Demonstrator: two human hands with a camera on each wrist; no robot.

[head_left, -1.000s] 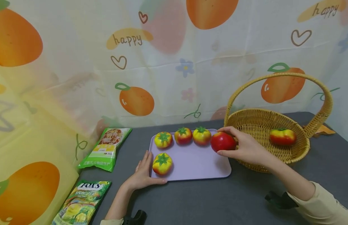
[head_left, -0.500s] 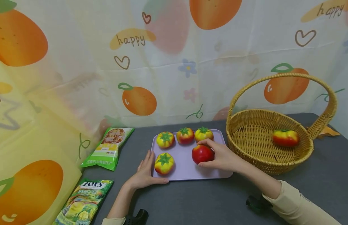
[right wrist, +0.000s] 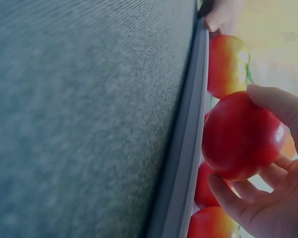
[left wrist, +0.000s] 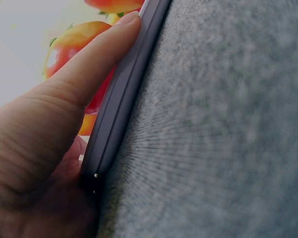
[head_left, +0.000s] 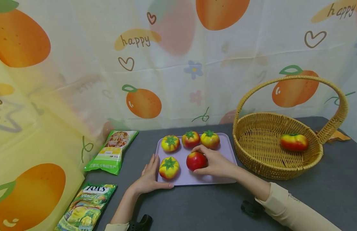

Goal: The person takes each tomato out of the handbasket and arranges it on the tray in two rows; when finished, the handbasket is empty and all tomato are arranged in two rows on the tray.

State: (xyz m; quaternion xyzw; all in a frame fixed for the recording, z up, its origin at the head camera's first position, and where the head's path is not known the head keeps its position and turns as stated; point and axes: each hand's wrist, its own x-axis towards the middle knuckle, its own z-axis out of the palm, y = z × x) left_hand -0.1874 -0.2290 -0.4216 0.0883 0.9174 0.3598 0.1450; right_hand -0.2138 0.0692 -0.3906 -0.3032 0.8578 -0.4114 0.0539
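My right hand (head_left: 214,163) grips a glossy round red fruit (head_left: 196,161) low over the middle of the lilac tray (head_left: 222,178). Its thumb and fingers curve round the fruit (right wrist: 243,136) in the right wrist view. My left hand (head_left: 148,180) lies along the tray's left end, fingers extended, with the straight thumb (left wrist: 102,54) on the front rim. Beside it on the tray is a yellow-red fruit with a green leafy cap (head_left: 169,167). Three similar fruits line the back: the left one (head_left: 170,143), the middle one (head_left: 191,139) and the right one (head_left: 210,139).
A wicker basket (head_left: 262,128) with a tall handle stands right of the tray, holding one red-yellow fruit (head_left: 294,142). Two snack bags lie at left, a green-white bag (head_left: 112,152) and a FOX'S bag (head_left: 86,207). A brown leaf-like piece (head_left: 338,136) lies behind the basket.
My right hand has carried the red fruit left and toward me, from the tray's right back edge to its middle. My left hand stays at the tray's left end.
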